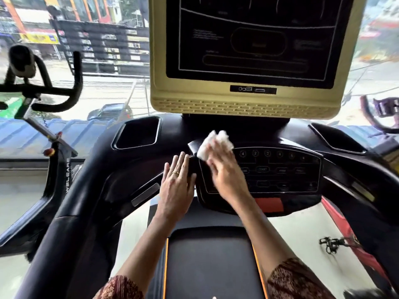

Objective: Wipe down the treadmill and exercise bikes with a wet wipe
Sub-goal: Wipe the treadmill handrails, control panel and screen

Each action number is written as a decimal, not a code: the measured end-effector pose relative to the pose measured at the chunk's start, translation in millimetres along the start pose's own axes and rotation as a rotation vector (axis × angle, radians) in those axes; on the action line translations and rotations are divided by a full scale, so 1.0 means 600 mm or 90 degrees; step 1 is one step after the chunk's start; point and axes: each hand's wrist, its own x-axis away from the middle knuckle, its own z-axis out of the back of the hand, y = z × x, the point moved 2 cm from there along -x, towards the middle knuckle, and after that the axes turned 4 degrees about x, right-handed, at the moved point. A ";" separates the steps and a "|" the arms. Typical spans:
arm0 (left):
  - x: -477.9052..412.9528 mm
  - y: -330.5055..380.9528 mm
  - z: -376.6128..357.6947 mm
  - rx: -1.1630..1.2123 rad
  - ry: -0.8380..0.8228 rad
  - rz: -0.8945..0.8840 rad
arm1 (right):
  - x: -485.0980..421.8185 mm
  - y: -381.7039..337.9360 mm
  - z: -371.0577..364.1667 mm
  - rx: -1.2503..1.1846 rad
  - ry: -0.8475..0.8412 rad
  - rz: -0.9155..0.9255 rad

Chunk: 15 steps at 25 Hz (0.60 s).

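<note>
I stand at a black treadmill console [280, 169] with a button panel and a beige-framed screen [246, 104] above it. My right hand [224, 171] presses a crumpled white wet wipe [213, 143] onto the upper left corner of the button panel, fingers laid flat over it. To its left, my left hand [177, 186] rests flat on the console with fingers straight and a ring on one finger. It holds nothing. The treadmill belt [211, 262] runs below my forearms.
An exercise bike with black handlebars [49, 91] stands at the left, and part of another bike [380, 113] shows at the right. Cup-holder recesses [138, 134] flank the console. Curved black handrails run down both sides. A large window lies ahead.
</note>
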 end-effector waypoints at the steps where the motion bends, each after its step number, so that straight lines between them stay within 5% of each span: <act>1: 0.000 0.001 -0.003 -0.010 0.007 -0.003 | -0.004 0.026 0.006 0.024 0.041 -0.065; 4: 0.007 -0.001 -0.006 -0.030 0.026 -0.026 | 0.023 0.023 -0.001 0.047 0.101 -0.183; 8: 0.004 -0.010 -0.008 -0.049 0.026 -0.045 | -0.018 -0.055 -0.006 -0.029 0.007 0.086; 12: 0.007 -0.011 -0.005 -0.049 0.032 -0.038 | -0.039 0.049 0.023 0.001 0.038 -0.142; 15: 0.005 -0.012 -0.009 -0.053 0.048 -0.046 | 0.015 -0.002 0.001 -0.087 -0.034 -0.039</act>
